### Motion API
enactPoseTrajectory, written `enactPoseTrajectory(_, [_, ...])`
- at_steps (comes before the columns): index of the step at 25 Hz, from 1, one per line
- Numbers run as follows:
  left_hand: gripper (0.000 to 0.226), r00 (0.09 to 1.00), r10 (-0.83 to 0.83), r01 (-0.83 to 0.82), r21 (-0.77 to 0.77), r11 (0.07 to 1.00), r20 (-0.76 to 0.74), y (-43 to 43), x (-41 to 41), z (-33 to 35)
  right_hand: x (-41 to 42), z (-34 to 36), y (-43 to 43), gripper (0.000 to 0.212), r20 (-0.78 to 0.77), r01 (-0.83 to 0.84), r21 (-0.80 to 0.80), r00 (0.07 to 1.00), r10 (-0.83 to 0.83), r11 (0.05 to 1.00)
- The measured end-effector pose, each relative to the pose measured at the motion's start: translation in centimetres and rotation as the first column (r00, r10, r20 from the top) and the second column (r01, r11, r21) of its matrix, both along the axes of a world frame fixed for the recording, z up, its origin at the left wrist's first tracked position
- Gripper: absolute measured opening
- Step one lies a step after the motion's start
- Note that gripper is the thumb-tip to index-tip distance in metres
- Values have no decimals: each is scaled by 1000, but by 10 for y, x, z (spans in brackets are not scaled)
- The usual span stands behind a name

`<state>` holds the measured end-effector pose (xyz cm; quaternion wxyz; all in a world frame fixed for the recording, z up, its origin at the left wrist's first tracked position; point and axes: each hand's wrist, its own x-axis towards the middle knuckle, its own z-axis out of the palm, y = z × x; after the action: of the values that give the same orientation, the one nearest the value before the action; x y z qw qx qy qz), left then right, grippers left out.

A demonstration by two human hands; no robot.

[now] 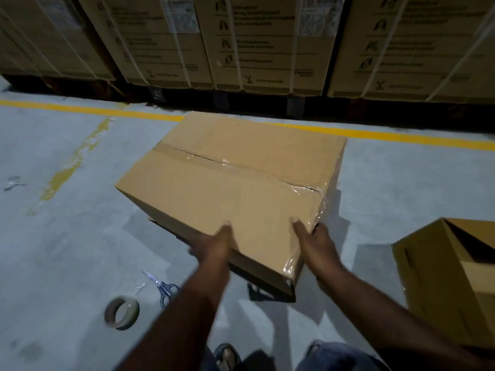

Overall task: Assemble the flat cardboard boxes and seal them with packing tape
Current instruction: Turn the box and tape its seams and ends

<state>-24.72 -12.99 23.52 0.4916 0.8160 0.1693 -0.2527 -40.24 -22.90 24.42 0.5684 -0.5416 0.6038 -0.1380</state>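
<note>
My left grip (214,246) and right grip (317,243) clasp one taped box (230,183); one tape roll (122,313), one scissors (160,286); print on stacked cartons (254,41) unreadable.

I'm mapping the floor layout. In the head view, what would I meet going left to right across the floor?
Tape scrap → tape roll → scissors → taped box → open box.

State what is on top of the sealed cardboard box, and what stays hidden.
Clear packing tape runs along the top seam of the cardboard box; the left hand and right hand grip its near edge. Its closed flaps hide the inside.
</note>
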Motion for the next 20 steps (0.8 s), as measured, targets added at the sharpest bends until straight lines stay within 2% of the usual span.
enactPoseTrajectory(3, [93, 972, -105, 63, 197, 978, 211, 10, 95, 2, -4, 15, 34, 68, -3, -5, 270, 1000, 6, 963])
enactPoseTrajectory(5, [96, 920, -249, 133, 356, 925, 302, 15, 157, -3, -2, 24, 38, 77, 36, 20, 385, 999, -37, 923])
enactPoseTrajectory(7, [96, 840, -430, 209, 533, 820, 332, 17, 213, -4, -3, 26, 37, 73, 95, 33, 419, 992, -80, 907])
enactPoseTrajectory(9, [91, 772, -570, 282, 651, 704, 281, 13, 259, -7, -2, 23, 36, 72, 124, 46, 392, 987, -102, 919])
enactPoseTrajectory(13, [81, 731, -659, 424, 640, 641, 176, 7, 321, -18, 4, 12, 37, 63, 143, 133, 304, 973, -183, 943])
enactPoseTrajectory(16, [83, 746, -648, 433, 628, 647, 152, 13, 341, -29, 9, 5, 35, 52, 134, 161, 287, 969, -206, 944])
enactPoseTrajectory(18, [101, 768, -604, 384, 601, 700, 213, 16, 348, -36, 10, 5, 30, 57, 148, 160, 262, 968, -204, 952])
enactPoseTrajectory(20, [113, 797, -505, 297, 514, 805, 331, 15, 346, -29, 11, 13, 20, 56, 163, 171, 206, 965, -206, 964])
